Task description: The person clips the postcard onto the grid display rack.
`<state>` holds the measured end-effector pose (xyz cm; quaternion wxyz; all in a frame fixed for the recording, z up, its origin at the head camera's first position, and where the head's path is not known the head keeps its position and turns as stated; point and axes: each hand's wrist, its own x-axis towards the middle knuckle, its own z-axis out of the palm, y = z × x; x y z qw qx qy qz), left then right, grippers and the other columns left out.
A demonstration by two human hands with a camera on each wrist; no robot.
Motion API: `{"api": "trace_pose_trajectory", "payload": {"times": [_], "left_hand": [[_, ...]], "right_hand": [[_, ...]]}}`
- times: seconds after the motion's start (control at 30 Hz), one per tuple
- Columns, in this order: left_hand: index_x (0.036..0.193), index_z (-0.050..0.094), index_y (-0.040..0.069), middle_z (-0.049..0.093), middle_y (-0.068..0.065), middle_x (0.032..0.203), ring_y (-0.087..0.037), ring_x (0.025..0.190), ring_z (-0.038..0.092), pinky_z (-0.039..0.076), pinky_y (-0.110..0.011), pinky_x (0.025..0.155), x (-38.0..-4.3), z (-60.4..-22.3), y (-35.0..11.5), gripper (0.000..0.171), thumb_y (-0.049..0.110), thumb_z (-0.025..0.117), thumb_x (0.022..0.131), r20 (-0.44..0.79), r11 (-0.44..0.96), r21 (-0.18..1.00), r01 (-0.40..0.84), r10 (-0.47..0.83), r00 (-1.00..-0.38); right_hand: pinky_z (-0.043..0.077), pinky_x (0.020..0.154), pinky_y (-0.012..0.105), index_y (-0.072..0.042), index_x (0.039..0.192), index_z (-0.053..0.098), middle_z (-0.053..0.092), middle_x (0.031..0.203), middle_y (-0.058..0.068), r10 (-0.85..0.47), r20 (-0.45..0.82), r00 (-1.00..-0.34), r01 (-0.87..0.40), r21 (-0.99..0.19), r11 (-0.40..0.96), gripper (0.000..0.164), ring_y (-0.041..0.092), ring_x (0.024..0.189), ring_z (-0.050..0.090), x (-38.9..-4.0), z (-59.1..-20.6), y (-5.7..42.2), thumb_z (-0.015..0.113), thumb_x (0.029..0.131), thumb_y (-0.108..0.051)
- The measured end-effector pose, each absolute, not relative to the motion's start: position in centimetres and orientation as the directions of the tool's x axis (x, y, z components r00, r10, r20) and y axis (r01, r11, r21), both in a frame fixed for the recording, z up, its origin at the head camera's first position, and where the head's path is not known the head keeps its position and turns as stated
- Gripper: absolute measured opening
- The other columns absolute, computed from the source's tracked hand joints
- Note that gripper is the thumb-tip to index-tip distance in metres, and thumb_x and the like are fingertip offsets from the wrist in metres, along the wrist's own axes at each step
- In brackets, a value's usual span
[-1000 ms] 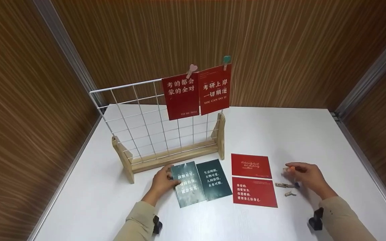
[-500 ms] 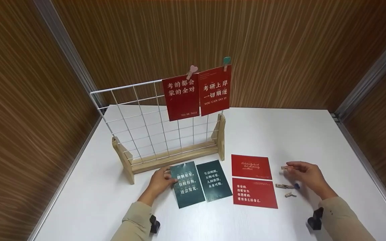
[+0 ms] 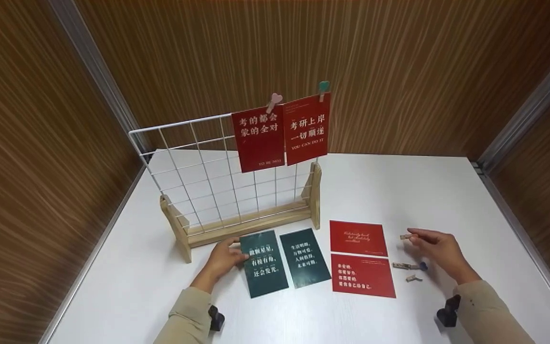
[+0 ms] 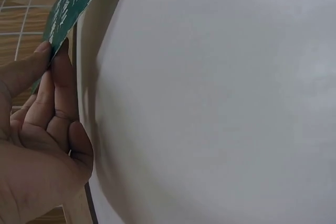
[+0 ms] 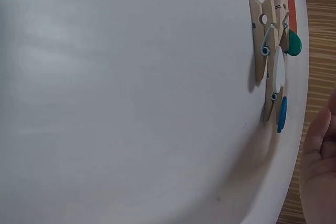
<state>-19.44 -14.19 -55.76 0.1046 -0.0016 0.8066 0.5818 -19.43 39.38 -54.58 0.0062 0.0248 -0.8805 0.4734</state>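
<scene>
My left hand [image 3: 222,262] pinches the left edge of a dark green card [image 3: 264,264] with white Chinese writing. In the left wrist view the thumb [image 4: 39,59] lies on its printed face, with fingers behind, and the card is tilted up from the table. A second dark green card [image 3: 305,258] lies to its right. My right hand [image 3: 439,251] holds a small wooden clothespin [image 3: 405,236] between thumb and fingertips, partly hidden by them. Just below that hand lie several more clothespins [image 5: 271,51], with green, white and blue ornaments.
A white wire grid [image 3: 198,177] on a wooden stand [image 3: 251,220] rises behind the cards. Two red cards [image 3: 260,148] hang from its top, held by a pink clothespin [image 3: 273,102] and a green one [image 3: 323,90]. Two more red cards [image 3: 363,282] lie on the table.
My left hand has drawn its green card left, so a gap now shows between the two green cards. My right hand stays nearly in place, the clothespin in it turned and slightly higher.
</scene>
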Motion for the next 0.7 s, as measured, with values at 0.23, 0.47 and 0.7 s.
{"api": "trace_pose_trajectory", "payload": {"times": [0.23, 0.47, 0.7], "left_hand": [[0.126, 0.045, -0.013, 0.069, -0.02, 0.087, -0.016, 0.071, 0.064, 0.048, -0.03, 0.063, -19.4, -55.1, -14.9, 0.052, -0.004, 0.069, 0.08, -0.18, 0.289, 0.947, -0.141, 0.111, -0.977], [0.125, 0.046, -0.012, 0.068, -0.02, 0.089, -0.022, 0.074, 0.066, 0.046, -0.03, 0.063, -19.3, -53.6, -15.4, 0.051, -0.003, 0.07, 0.08, -0.177, 0.304, 0.941, -0.146, 0.076, -0.981], [0.12, 0.047, -0.013, 0.065, -0.026, 0.101, -0.024, 0.078, 0.066, 0.053, -0.043, 0.075, -19.2, -52.1, -15.7, 0.044, -0.009, 0.067, 0.081, -0.152, 0.216, 0.968, -0.131, 0.083, -0.985]], "right_hand": [[0.048, 0.078, 0.014, 0.004, 0.124, 0.059, 0.066, 0.109, 0.008, -0.017, 0.014, -1.0, -0.021, -0.865, 0.502, 0.049, -0.004, 0.091, 0.06, -19.8, -53.8, 39.1, 0.068, 0.089, -0.03], [0.051, 0.073, 0.018, 0.007, 0.118, 0.061, 0.07, 0.099, 0.003, -0.033, 0.086, -0.996, -0.091, -0.873, 0.479, 0.041, 0.001, 0.085, 0.064, -20.8, -52.7, 38.7, 0.067, 0.09, -0.022], [0.05, 0.072, 0.017, 0.01, 0.116, 0.06, 0.069, 0.096, -0.004, -0.053, 0.139, -0.989, -0.147, -0.872, 0.467, 0.035, 0.004, 0.081, 0.064, -22.0, -50.0, 37.7, 0.065, 0.091, -0.014]]}}
